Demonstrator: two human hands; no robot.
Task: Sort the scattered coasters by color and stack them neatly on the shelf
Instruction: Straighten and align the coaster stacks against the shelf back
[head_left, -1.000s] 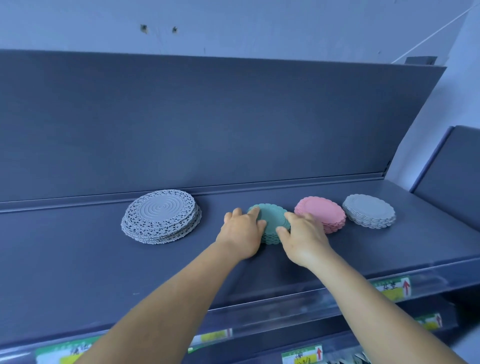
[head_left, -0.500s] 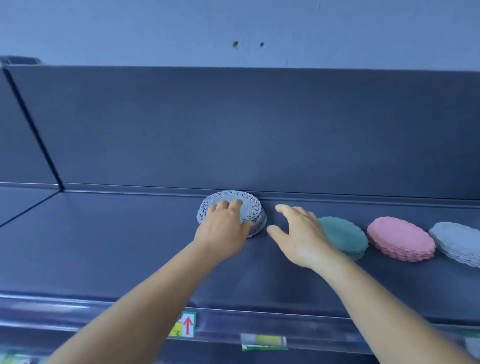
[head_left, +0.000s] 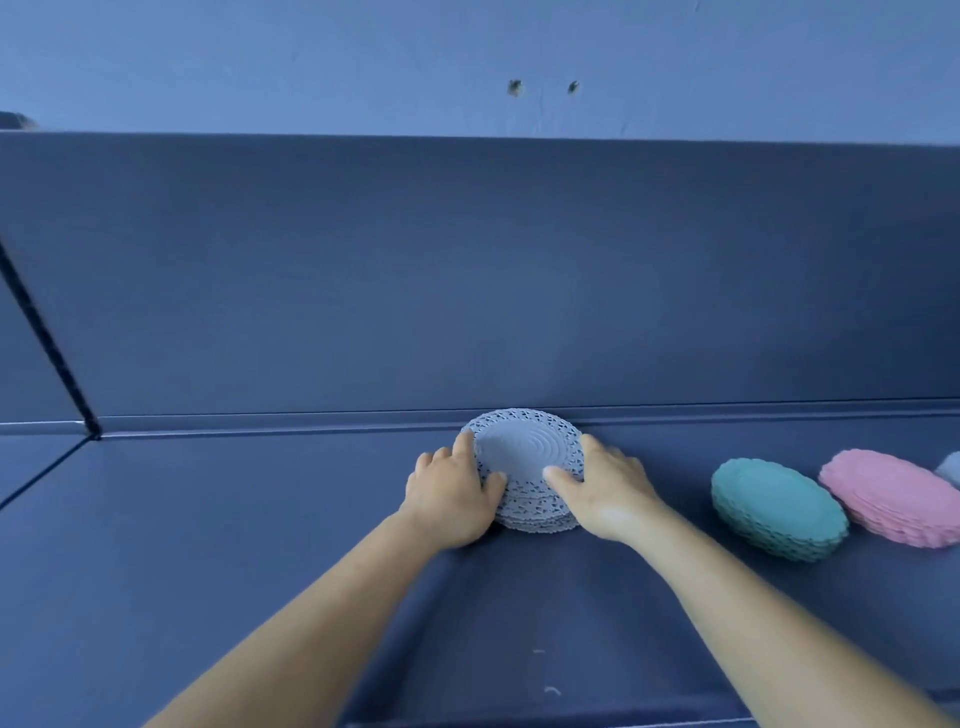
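Both hands cup a stack of grey lace-edged coasters (head_left: 524, 462) on the dark shelf (head_left: 260, 519), close to its back panel: left hand (head_left: 452, 499) curled round its left edge, right hand (head_left: 602, 493) round its right. Teal stack (head_left: 779, 512) and pink stack (head_left: 893, 496) lie to the right; no readable writing

A pale blue wall (head_left: 311, 62) fills the top of the view, marked by two small dark holes (head_left: 543, 87) side by side. Below it stands a dark back panel (head_left: 467, 270), with a black vertical seam (head_left: 49, 343) at left.
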